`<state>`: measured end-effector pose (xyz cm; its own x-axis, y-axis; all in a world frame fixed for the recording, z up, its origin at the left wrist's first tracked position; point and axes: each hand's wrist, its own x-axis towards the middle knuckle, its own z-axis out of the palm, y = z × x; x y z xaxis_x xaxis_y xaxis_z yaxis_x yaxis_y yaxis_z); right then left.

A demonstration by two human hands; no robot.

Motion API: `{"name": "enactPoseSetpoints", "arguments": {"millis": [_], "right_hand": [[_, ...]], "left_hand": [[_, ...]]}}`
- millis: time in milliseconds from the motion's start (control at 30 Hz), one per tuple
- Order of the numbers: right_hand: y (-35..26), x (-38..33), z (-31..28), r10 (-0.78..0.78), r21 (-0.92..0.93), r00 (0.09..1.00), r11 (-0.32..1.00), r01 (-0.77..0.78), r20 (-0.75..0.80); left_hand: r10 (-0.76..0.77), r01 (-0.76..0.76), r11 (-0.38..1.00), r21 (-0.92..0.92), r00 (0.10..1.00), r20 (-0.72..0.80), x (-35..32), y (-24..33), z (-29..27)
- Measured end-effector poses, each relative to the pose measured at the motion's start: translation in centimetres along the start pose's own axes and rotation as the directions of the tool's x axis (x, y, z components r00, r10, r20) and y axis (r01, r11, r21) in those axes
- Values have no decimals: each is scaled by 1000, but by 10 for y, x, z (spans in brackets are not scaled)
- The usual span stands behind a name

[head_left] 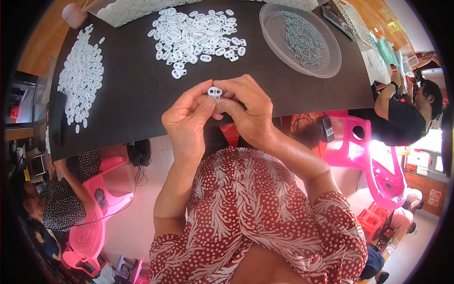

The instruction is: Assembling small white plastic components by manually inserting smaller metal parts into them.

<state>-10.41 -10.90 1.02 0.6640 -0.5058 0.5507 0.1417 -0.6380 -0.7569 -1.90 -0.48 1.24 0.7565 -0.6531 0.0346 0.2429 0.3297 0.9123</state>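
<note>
Near the table's front edge, my left hand (191,106) and my right hand (248,104) meet, both closed at the fingertips on one small white two-holed plastic piece (215,91). Its two dark holes face up, and a smaller part with a hole juts out below it, between my thumbs. The fingertips hide the sides of the piece. Beyond my hands lies a loose heap of similar white two-holed pieces (198,35). Over to the left, a long pile of small white oval pieces (81,71) stretches along the table.
A round see-through tray (331,66) of grey-green screws (302,38) stands at the far right of the dark table (127,94). A see-through bin (113,19) of white pieces sits at the back. People sit left and right, near pink chairs (347,146).
</note>
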Motion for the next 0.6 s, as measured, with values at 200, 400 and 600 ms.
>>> {"name": "enactPoseSetpoints", "arguments": {"millis": [200,400,600], "right_hand": [[2,1,-2,-41,-44,999,998,40,-14],[2,1,-1,-69,-56,997,996,68,-31],[0,0,-1,-80,-50,996,996,78,-31]], "left_hand": [[-17,17,1000,-24,1000,9,1,-2,2],[29,-30,999,18,999,25,1,-6,0],[49,-49,999,9,999,22,-1,-5,-1]]}}
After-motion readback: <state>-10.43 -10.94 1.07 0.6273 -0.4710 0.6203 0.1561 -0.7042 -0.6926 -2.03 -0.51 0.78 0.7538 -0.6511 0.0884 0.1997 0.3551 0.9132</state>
